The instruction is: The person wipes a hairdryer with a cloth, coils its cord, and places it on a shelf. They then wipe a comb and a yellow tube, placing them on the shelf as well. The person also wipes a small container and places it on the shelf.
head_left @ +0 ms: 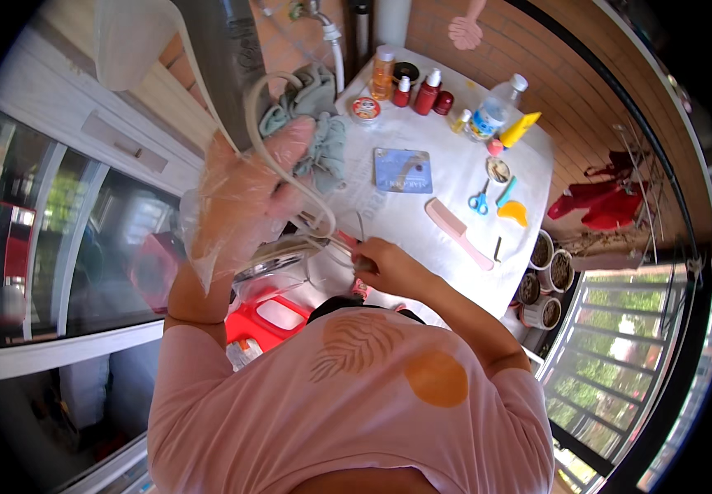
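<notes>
Brick wall (586,107) behind a white table (529,177); daylit barred window (619,331) right; probably sliding glass panes (105,247) left.

Left hand (245,189): one
Right hand (381,267): one
Plastic glove (204,239): one
White table (455,148): one
Blue scissors (478,203): one pair
Pink comb (455,230): one
Blue packet (403,170): one
Red bottles with white tops (426,97): two
Orange bottle (382,76): one
Big clear bottle (492,111): one
Yellow tube (521,130): one
Plant pots (530,317): four that I can see
Green cloths (327,152): one or two, hard to tell
</notes>
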Motion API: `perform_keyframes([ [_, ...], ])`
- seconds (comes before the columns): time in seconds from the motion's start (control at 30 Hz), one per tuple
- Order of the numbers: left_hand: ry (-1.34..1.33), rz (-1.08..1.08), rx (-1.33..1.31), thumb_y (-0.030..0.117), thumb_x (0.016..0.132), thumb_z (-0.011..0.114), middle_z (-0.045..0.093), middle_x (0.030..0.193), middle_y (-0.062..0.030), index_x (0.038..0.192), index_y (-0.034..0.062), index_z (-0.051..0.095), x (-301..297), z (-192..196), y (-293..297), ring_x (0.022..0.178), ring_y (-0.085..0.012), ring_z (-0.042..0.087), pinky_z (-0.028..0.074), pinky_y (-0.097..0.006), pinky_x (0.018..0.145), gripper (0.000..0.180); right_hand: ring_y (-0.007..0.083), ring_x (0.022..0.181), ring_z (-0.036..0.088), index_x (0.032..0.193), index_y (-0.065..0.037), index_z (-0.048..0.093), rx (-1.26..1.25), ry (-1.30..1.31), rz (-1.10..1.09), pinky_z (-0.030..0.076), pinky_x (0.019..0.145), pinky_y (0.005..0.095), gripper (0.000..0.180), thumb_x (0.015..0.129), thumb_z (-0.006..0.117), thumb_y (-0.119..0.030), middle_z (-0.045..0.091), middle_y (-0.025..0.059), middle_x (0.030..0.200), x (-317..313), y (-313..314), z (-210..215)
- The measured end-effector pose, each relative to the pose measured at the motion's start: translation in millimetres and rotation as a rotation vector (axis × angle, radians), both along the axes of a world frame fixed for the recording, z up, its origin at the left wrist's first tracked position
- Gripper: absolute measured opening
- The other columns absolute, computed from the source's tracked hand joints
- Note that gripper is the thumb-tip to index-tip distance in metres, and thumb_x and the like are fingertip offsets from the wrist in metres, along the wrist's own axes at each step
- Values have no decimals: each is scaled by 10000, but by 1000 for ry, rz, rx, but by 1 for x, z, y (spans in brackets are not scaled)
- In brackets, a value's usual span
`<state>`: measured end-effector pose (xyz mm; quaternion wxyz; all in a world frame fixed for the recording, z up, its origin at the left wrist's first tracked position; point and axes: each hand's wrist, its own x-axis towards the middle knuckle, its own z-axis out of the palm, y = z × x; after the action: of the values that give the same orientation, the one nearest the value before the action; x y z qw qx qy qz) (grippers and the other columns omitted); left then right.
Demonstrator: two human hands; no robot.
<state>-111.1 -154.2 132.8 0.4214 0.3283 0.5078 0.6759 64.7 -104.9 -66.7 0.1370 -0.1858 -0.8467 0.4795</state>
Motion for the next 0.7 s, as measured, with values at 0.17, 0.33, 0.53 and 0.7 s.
perform_keyframes([
  [0.17,-16,-174,-40,69,816,595,595,916,-106,1081,52,466,52,5,-9,533,-86,493,328,-186,386,295,354,786,586,946,-37,562,189,-182,-33,483,681,412,214,740,593,-89,552,180,891,85,-39,-39],
  [0.33,-89,-445,-31,73,820,604,552,768,-41,1067,52,491,120,14,-39,474,-54,410,288,-188,372,273,383,780,593,1111,-29,520,248,-406,-17,493,678,430,342,769,510,-47,538,229,956,153,-96,-64],
  [0.53,-75,-640,-61,107,826,616,500,624,7,961,41,541,211,3,-85,434,-34,381,261,-187,362,168,117,811,572,1078,9,541,-175,484,-732,480,714,253,242,853,579,-69,579,52,882,234,-122,100],
  [0.7,-93,-816,30,91,838,596,485,600,-3,958,17,526,263,-18,-113,419,-55,405,291,-196,361,157,108,833,503,1076,13,550,114,562,-764,425,724,239,343,796,663,-151,544,47,864,248,-160,178],
])
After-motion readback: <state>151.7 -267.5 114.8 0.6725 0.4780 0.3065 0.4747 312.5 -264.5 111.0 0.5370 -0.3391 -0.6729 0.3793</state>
